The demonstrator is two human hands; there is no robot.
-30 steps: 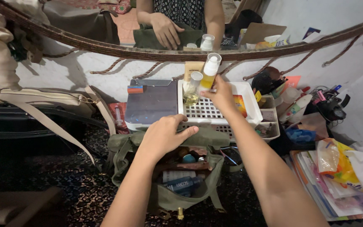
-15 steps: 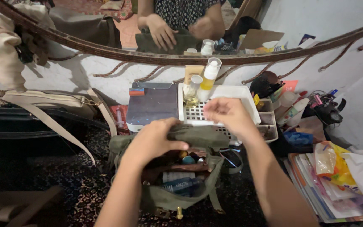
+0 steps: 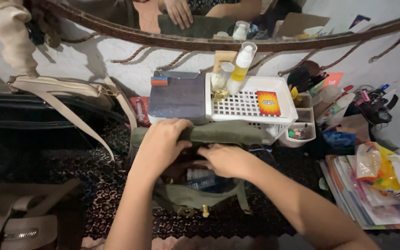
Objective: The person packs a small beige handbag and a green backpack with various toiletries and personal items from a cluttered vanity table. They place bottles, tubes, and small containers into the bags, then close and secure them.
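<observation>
Olive canvas bag [image 3: 195,194] sat open on the dark patterned mat [image 3: 116,208], directly in front of the person and just below a white slotted basket [image 3: 248,109]. Its flap [image 3: 218,133] was folded back toward the basket, and the left hand [image 3: 160,144] was clamped over that flap's near edge, apparently to keep the mouth of the bag wide. The right hand [image 3: 225,159] reached down into the opening, fingers curled among the contents; whether it gripped anything could not be told, since the fingertips were hidden inside. A dark blue tube [image 3: 204,183] showed within the bag beside that hand.

Behind the bag, the basket held a yellow-filled pump bottle [image 3: 241,69], a small clear bottle [image 3: 221,85] and an orange card [image 3: 268,103]. A grey flat case [image 3: 178,98] lay just left of the basket. A beige shoulder bag [image 3: 61,88] leaned at the far left, and stacked papers [image 3: 362,199] with a yellow plastic packet [image 3: 378,169] crowded the right, leaving little room beside the bag.
</observation>
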